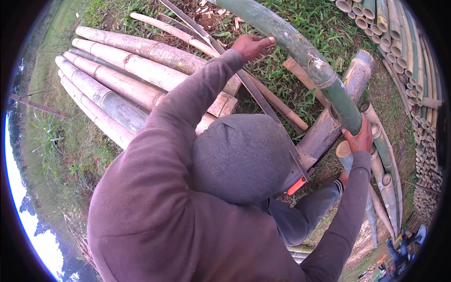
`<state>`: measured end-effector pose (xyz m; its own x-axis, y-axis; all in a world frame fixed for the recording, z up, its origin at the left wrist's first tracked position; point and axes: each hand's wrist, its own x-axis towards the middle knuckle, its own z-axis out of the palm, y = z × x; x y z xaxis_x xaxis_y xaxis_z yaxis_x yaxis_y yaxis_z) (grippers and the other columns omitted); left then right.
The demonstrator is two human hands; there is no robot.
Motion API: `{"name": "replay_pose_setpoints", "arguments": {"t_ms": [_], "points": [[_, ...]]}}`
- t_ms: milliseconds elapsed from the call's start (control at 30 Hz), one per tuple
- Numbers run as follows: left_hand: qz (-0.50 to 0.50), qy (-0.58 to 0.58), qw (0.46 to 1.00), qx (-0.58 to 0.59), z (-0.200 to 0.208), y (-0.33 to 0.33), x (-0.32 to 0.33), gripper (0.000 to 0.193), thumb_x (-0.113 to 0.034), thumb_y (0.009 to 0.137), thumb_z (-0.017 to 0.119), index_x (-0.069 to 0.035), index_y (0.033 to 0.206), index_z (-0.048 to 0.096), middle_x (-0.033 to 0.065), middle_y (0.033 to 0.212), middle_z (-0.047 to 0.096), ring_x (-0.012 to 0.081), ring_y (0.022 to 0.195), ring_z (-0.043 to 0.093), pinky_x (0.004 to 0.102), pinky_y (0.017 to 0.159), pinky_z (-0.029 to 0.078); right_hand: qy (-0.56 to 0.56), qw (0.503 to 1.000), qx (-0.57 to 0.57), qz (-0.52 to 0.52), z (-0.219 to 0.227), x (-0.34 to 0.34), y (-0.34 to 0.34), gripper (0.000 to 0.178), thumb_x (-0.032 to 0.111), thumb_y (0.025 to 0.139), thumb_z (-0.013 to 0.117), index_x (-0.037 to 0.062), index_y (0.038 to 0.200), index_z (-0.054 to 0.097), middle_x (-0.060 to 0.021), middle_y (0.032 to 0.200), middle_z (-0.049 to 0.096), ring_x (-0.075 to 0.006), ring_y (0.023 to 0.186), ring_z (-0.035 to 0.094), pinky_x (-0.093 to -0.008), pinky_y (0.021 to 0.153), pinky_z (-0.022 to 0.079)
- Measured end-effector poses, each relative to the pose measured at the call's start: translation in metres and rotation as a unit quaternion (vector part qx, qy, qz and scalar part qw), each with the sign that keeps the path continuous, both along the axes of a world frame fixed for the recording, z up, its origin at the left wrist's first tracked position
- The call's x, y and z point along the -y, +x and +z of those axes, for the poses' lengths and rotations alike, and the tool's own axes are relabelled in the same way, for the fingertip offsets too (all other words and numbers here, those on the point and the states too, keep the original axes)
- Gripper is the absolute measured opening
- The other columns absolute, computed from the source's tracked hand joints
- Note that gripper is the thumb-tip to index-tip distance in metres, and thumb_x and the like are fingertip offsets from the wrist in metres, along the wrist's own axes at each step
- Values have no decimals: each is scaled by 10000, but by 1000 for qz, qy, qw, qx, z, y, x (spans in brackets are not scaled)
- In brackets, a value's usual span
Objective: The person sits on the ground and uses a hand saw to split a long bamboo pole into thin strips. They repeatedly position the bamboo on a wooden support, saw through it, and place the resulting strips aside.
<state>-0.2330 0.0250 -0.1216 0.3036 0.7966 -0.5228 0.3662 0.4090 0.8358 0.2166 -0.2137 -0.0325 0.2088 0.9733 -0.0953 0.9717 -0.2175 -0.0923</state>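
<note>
Neither of my own hands shows. In front of me, a person in a grey knit cap (240, 159) and purple-brown sweatshirt (155, 211) is seen from behind and above, bent forward. That person's right hand (361, 136) grips the lower end of a thick green bamboo pole (305, 58). The person's left hand (252, 48) reaches to the pole's side, fingers partly extended; a fingertip seems to touch it. Under the pole's lower end lies a brown bamboo log (324, 134). A saw-like tool with an orange grip (297, 185) is beside the person's bent leg.
Several pale cut bamboo poles (131, 70) lie side by side at the left. Shorter bamboo pieces (383, 155) are at the right. A large stack of bamboo (413, 75) curves along the right rim. Grass (291, 19) and wood chips cover the ground.
</note>
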Motion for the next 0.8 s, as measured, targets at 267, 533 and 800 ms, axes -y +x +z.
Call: {"name": "replay_pose_setpoints", "arguments": {"t_ms": [267, 533, 800], "points": [[411, 91, 876, -234, -58, -78, 9, 1203, -460, 787, 866, 20, 1629, 153, 343, 1626, 265, 473, 1491, 358, 538, 1241, 346, 72, 970, -130, 194, -18, 59, -202, 758, 238, 824, 851, 58, 1494, 548, -192, 1444, 578, -410, 1328, 563, -519, 1131, 450], [588, -18, 803, 90, -60, -64, -40, 851, -291, 864, 813, -7, 1448, 263, 313, 1328, 544, 440, 1143, 667, 590, 999, 581, -37, 997, -31, 54, -83, 42, -221, 295, 117, 944, 620, 100, 1237, 634, -57, 1043, 656, -275, 1093, 689, -427, 896, 550], [465, -41, 884, -13, -103, -45, -55, 1024, -349, 852, 897, 62, 1580, 306, 262, 1509, 507, 398, 1280, 580, 551, 1073, 487, -14, 1000, -11, 24, -57, 12, -206, 628, 256, 789, 883, 153, 1363, 651, -80, 1330, 618, -307, 1217, 601, -502, 1007, 455]]}}
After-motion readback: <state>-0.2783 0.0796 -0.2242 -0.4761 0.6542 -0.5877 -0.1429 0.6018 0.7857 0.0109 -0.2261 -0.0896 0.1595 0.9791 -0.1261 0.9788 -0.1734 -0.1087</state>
